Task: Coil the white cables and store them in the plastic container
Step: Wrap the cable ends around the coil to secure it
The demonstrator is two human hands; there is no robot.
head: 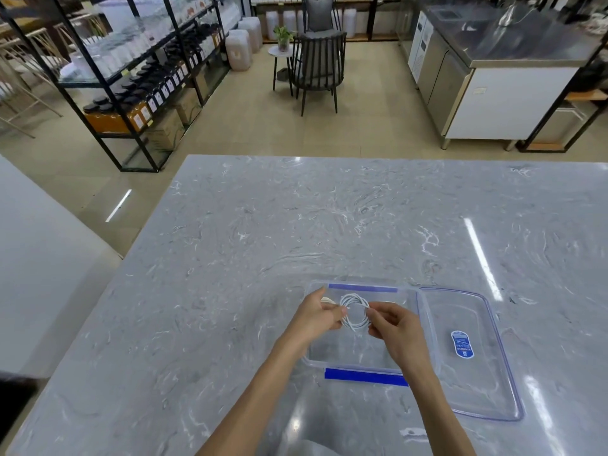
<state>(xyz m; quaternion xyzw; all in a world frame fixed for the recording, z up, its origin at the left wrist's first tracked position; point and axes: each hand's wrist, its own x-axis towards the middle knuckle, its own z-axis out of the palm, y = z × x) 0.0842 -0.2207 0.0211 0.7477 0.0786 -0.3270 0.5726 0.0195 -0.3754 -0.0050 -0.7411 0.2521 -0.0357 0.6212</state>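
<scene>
A white cable (355, 311) wound into a small round coil hangs between both hands, just above the clear plastic container (408, 327). My left hand (317, 315) pinches the coil's left side, with a cable end poking out past its fingers. My right hand (393, 327) pinches the coil's right side. The container has blue clip edges at its far and near sides and its inside looks bare.
The container's clear lid (473, 353) lies flat right beside it, with a blue label on it. Both rest on a grey marble table (230, 274). Beyond the table's far edge are shelving racks, chairs and a steel counter.
</scene>
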